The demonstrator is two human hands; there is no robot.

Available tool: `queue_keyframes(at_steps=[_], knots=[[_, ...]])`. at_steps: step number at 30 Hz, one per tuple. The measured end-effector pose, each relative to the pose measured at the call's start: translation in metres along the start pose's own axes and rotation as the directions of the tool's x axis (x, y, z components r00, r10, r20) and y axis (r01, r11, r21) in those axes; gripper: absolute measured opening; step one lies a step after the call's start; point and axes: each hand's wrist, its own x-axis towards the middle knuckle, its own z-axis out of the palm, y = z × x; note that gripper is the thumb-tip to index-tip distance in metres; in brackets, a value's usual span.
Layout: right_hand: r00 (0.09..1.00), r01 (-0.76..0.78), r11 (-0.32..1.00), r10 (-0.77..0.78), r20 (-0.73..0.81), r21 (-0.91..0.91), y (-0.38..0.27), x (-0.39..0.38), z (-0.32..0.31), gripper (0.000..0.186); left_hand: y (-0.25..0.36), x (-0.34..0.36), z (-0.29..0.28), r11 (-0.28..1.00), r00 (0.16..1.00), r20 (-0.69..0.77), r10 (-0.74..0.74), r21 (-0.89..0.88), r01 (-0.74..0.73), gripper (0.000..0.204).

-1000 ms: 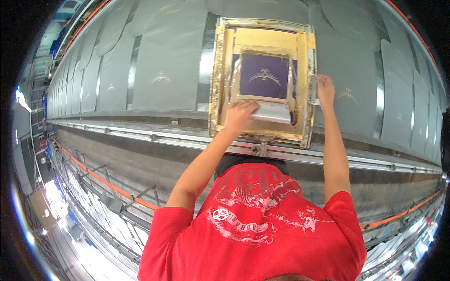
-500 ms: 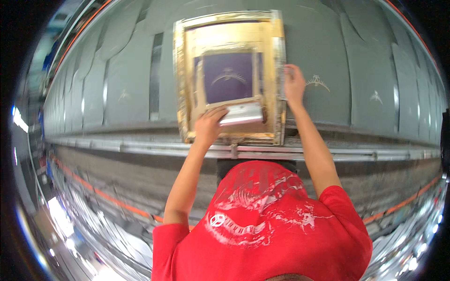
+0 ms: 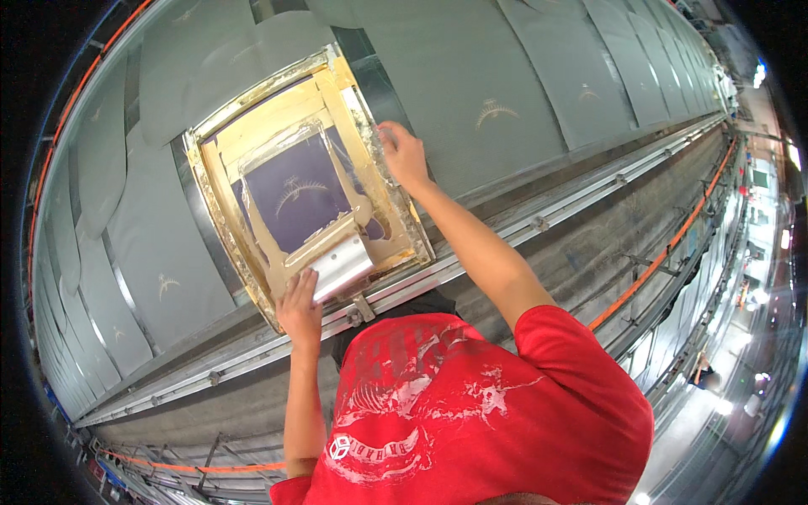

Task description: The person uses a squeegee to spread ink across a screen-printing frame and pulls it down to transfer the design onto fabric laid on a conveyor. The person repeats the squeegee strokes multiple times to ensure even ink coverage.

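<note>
A gold-coloured screen frame [image 3: 202, 168] lies tilted over grey panels. Inside it, a dark purple field [image 3: 286, 219] carries a pale arched motif, bordered by tape and beige ink. My left hand [image 3: 299, 299] grips the end of a silver squeegee [image 3: 341, 265], which rests in the lower part of the screen. My right hand [image 3: 402, 156] has its fingers curled on the upper right side of the frame, fingertips partly hidden. My red T-shirt fills the bottom of the view.
Long rows of grey panels [image 3: 459, 59], some printed with small pale motifs, run both ways along the table. A metal rail [image 3: 454, 269] follows the near edge. An orange rail [image 3: 648, 273] runs below it. Another person [image 3: 705, 377] is small at the far right.
The view has swung round, so table and frame now appear tilted and the frame sits further left and lower. Both hands moved with it, still on squeegee and frame.
</note>
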Motion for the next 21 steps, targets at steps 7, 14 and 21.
queue_keyframes(at_steps=[7, 14, 21], knots=[[0.995, 0.024, 0.969, -0.001, 0.095, -0.247, -0.001, 0.005, -0.014, 0.027, -0.012, 0.0, 0.006, 0.993, 0.993, 0.006, 0.115, 0.009, -0.116, 0.061], [0.767, 0.636, 0.562, -0.532, 0.358, -0.529, -0.051, 0.033, -0.028, 0.044, -0.055, 0.153, -0.006, 0.999, 0.999, -0.024, -0.033, -0.022, 0.033, 0.05], [0.662, 0.658, 0.705, -0.374, 0.649, -0.265, -0.103, 0.065, 0.048, 0.04, -0.084, 0.26, -0.038, 0.989, 0.993, 0.081, -0.08, -0.118, 0.089, 0.04]])
